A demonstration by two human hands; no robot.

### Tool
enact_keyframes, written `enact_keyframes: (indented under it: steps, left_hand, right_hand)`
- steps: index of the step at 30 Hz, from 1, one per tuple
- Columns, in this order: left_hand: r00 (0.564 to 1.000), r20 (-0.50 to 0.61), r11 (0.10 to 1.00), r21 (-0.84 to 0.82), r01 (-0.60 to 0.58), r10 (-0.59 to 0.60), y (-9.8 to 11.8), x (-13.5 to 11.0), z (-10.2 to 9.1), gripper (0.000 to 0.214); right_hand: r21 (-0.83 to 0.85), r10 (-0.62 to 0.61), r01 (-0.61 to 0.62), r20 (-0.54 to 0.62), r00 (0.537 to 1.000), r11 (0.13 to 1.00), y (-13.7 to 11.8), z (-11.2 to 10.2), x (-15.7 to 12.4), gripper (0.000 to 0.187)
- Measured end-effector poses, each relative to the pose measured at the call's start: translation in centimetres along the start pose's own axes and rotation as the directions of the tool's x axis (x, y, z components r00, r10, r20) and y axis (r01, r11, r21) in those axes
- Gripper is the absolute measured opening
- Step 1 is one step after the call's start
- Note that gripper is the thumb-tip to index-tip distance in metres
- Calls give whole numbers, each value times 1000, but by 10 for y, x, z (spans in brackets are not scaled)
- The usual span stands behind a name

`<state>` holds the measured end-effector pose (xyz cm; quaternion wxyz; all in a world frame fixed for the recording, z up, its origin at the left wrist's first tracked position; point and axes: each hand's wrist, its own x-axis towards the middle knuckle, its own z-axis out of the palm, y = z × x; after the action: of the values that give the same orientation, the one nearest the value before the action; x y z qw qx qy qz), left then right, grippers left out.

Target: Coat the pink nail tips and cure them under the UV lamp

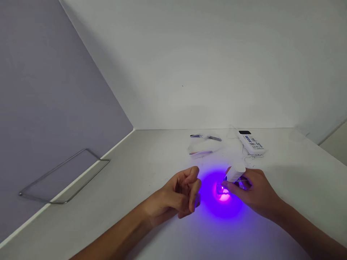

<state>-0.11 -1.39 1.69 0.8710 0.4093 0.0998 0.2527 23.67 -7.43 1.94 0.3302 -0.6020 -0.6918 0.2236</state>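
White desk (162, 166) under everything. Wire frame (87, 181) at far left, crossing the desk's edge. Left hand (183, 193): loosely curled, can't tell if anything's inside. Right hand (251, 187): narrow grip, to the right of it. Labelled white device (253, 145), dark-ended, lies behind right hand, thin cable beside it. White lamp (235, 174), tilted, held in right hand, violet light on desk below. Thin packet (200, 153) lies behind the hands.

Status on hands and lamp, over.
Right hand gripping white lamp, purple light on tabletop. Left hand loosely curled, no object visible. Labelled white device beyond, apart from both hands.
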Motion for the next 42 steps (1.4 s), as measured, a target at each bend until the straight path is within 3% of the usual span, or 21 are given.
enact_keyframes:
  steps: [3, 6, 13, 21, 30, 36, 42]
  left_hand:
    - [999, 39, 999, 34, 8, -9, 0, -1, -2, 44]
    - [995, 91, 998, 56, 34, -39, -1, -2, -6, 35]
    - [996, 86, 1000, 13, -3, 2, -3, -1, -5, 48]
    - [994, 108, 1000, 14, 6, -7, -3, -2, -4, 45]
    - [992, 123, 999, -36, 17, -13, 3, 1, -4, 15]
    - [996, 94, 999, -49, 14, -10, 5, 1, -2, 21]
    - [995, 98, 1000, -16, -10, 12, 5, 1, -2, 12]
  right_hand:
    - [-12, -8, 8, -6, 1000, 1000, 1, 1, 1, 31]
    - [3, -9, 9, 6, 1000, 1000, -1, 0, 1, 29]
    - [8, 6, -6, 1, 1000, 1000, -1, 0, 0, 31]
    - [23, 15, -15, 24, 1000, 1000, -3, -1, 0, 25]
    - [32, 26, -28, 53, 998, 999, -9, -5, 1, 23]
    - [24, 49, -51, 79, 996, 998, -15, -10, 1, 22]
    - [35, 30, -32, 57, 998, 999, -8, -6, 1, 22]
